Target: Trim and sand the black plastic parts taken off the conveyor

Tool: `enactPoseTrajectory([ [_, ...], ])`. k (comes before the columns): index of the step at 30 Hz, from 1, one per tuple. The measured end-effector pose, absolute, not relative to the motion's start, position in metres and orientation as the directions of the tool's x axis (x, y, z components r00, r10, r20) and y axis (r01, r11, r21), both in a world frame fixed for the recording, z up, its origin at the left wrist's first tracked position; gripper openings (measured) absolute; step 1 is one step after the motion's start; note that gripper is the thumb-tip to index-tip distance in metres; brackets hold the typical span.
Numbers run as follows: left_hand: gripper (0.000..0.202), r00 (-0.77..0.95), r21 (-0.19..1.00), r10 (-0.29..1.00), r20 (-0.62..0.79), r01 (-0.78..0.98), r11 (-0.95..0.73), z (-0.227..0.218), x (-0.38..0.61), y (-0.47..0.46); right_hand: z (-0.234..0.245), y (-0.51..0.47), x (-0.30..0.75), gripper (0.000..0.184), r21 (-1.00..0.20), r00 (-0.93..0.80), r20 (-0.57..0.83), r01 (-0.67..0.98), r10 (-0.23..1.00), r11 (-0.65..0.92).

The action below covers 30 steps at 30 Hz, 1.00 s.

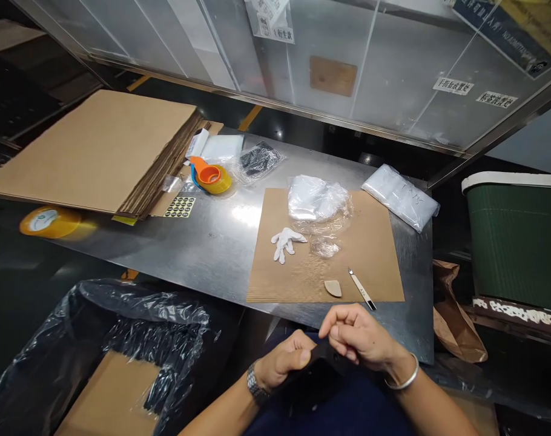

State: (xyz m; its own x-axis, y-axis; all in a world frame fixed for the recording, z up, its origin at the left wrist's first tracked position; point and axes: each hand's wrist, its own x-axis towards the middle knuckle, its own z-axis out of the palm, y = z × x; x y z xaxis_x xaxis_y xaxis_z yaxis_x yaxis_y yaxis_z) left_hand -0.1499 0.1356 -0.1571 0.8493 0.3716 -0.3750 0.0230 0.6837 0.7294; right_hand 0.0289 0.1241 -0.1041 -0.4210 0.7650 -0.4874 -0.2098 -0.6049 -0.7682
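Observation:
Close to my body I hold a dark black part (314,378), whose exact kind I cannot make out against my dark clothing. My left hand (287,362) is closed round its left edge, thumb on top. Over its right end, my right hand (359,336) has its fingers curled and its thumb pressed in against them; whatever lies between them is hidden. Beyond my hands, a small tan wedge-shaped piece (333,288) and a craft knife (361,289) lie on a cardboard sheet (275,284). A white glove (286,243) rests farther back on it, beside crumpled clear plastic (325,246).
Stacked cardboard (98,151) covers the metal table's (198,254) left end, near tape rolls (214,179) and a round-sticker sheet (180,207). Plastic bags (316,198) and a wrapped packet (400,197) lie farther back. A black-lined bin (134,303) stands lower left, a green conveyor belt (516,236) right.

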Motion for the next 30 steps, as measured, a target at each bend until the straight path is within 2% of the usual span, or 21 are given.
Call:
enactPoseTrajectory([
  [2,0.053,0.834,0.723,0.414,-0.366,-0.025,0.691,-0.15,-0.148,0.135,-0.106,0.123,0.029,0.023,-0.868,-0.248,-0.424,-0.164,0.871,-0.469],
  [4,0.05,0.813,0.726,0.463,-0.354,-0.074,0.684,-0.143,-0.146,0.136,-0.105,0.12,0.029,0.025,-0.962,-0.138,-0.264,-0.04,0.955,-0.271],
  [6,0.05,0.79,0.745,0.509,-0.342,-0.102,0.659,-0.138,-0.146,0.136,-0.104,0.117,0.029,0.026,-0.993,-0.13,-0.108,0.057,0.986,-0.101],
  [8,0.049,0.773,0.775,0.543,-0.329,-0.107,0.622,-0.136,-0.146,0.136,-0.103,0.113,0.029,0.025,-0.996,-0.151,-0.029,0.09,0.988,-0.015],
  [14,0.039,0.733,0.853,0.631,-0.254,-0.138,0.503,-0.126,-0.149,0.138,-0.103,0.108,0.027,0.023,-0.979,-0.148,0.121,0.148,0.981,0.143],
  [19,0.04,0.696,0.913,0.68,-0.233,-0.083,0.399,-0.121,-0.149,0.137,-0.096,0.108,0.023,0.018,-0.925,-0.118,0.253,0.262,0.96,0.276],
  [25,0.042,0.618,0.951,0.752,-0.231,-0.019,0.308,-0.128,-0.149,0.13,-0.092,0.104,0.015,0.013,-0.913,-0.096,0.217,0.333,0.971,0.237],
  [30,0.041,0.608,0.971,0.771,-0.187,-0.004,0.239,-0.127,-0.15,0.13,-0.097,0.103,0.011,0.014,-0.881,-0.064,0.28,0.378,0.958,0.283],
])
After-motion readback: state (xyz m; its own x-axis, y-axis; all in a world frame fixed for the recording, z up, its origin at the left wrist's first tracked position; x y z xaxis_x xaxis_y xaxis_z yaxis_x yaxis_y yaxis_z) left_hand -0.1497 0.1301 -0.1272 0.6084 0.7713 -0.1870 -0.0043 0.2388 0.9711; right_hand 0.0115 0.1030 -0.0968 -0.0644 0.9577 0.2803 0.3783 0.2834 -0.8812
